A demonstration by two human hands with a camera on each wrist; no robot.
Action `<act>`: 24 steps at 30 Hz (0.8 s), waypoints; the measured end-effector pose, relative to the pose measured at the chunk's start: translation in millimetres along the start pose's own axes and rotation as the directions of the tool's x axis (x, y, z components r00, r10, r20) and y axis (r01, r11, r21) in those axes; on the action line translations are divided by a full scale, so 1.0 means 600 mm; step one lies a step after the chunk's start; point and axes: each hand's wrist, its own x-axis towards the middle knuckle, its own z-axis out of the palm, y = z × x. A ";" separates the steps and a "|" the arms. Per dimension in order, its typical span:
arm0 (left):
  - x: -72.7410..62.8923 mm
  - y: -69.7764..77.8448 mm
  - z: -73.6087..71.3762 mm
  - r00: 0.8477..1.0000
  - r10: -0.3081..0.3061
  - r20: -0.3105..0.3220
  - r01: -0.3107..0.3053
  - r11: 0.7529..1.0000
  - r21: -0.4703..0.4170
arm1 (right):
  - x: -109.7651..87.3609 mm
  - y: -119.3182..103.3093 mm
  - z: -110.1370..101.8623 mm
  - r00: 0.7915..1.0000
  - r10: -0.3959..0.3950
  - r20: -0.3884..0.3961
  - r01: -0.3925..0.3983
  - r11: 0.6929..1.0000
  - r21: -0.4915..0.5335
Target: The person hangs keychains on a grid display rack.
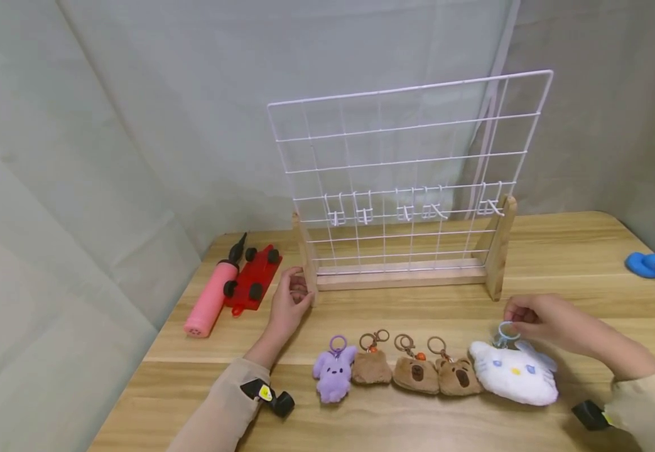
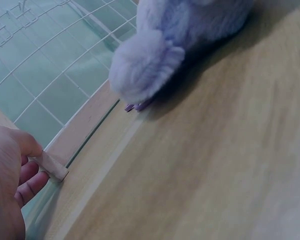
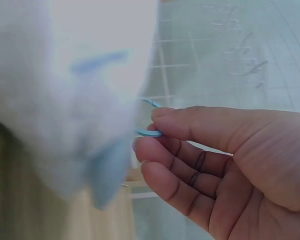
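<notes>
My right hand (image 1: 550, 323) pinches the light-blue key ring (image 3: 151, 133) of a white plush cat keychain (image 1: 515, 373) between thumb and fingers. In the right wrist view the white plush (image 3: 75, 100) fills the left side, close to the camera. At the rack's left end, my left hand (image 1: 290, 301) grips the wooden foot (image 2: 54, 167) of the stand, thumb on one side and fingers on the other. The white wire grid rack (image 1: 384, 235) stands upright between wooden supports, with several white hooks (image 1: 406, 212) along its middle.
Left of the white plush, a purple plush keychain (image 1: 335, 375) and brown plush keychains (image 1: 416, 375) lie in a row. Beyond my left hand are a pink hand pump (image 1: 212, 298) and a red wheeled toy (image 1: 256, 276). A blue duck (image 1: 645, 265) sits far right.
</notes>
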 end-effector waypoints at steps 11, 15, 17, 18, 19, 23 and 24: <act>-0.004 0.000 -0.002 1.000 -0.005 -0.012 0.005 1.000 -0.016 | -0.015 -0.024 -0.043 0.999 0.037 0.017 -0.035 0.992 -0.120; -0.002 -0.003 -0.002 1.000 0.009 -0.021 -0.010 1.000 -0.015 | -0.019 -0.031 -0.057 1.000 0.021 0.013 -0.019 0.989 -0.144; -0.002 -0.004 -0.001 1.000 0.017 -0.023 -0.017 1.000 -0.012 | -0.021 -0.034 -0.061 1.000 0.016 0.008 -0.015 0.988 -0.155; -0.002 -0.004 -0.001 0.999 0.022 -0.024 -0.022 1.000 -0.010 | -0.022 -0.035 -0.063 1.000 0.021 0.010 -0.019 0.987 -0.160; -0.002 -0.004 -0.001 0.999 0.023 -0.023 -0.024 1.000 -0.009 | -0.023 -0.036 -0.065 1.000 0.022 0.006 -0.021 0.986 -0.165; -0.001 -0.003 0.001 1.000 0.018 -0.015 -0.019 1.000 -0.010 | -0.025 -0.038 -0.073 1.000 0.017 -0.015 -0.020 0.981 -0.193; -0.001 -0.003 0.002 1.000 0.015 -0.014 -0.015 1.000 -0.010 | -0.025 -0.039 -0.075 1.000 0.023 -0.017 -0.026 0.980 -0.199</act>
